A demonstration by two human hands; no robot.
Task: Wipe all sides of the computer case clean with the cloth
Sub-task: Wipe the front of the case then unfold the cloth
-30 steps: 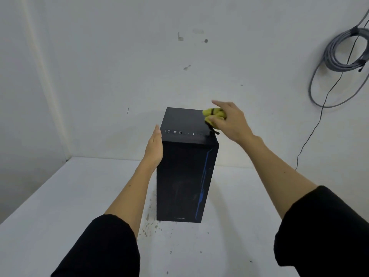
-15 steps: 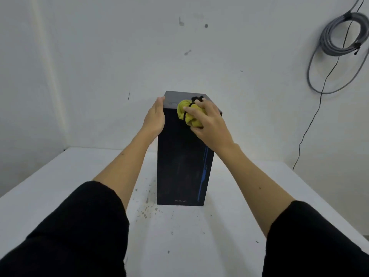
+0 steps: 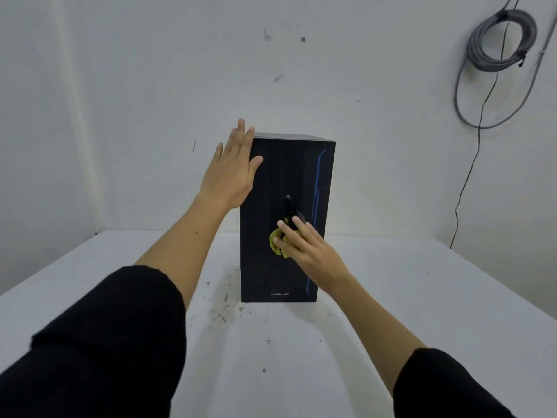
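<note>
A black computer case with a thin blue stripe down its right edge stands upright on the white table. My right hand presses a yellow cloth with a dark part against the lower middle of the case's front panel, fingers curled over the cloth. My left hand lies flat with straight, spread fingers against the case's upper left edge, thumb on the front panel. Most of the cloth is hidden under my right hand.
The table meets white walls behind and on the left. A coil of grey cable hangs on the wall at the upper right, with a thin black wire running down. Dark specks mark the table left of the case's base.
My right hand has slid the cloth from the case's top down to the lower middle of the front panel. My left hand has opened flat at the upper left edge.
</note>
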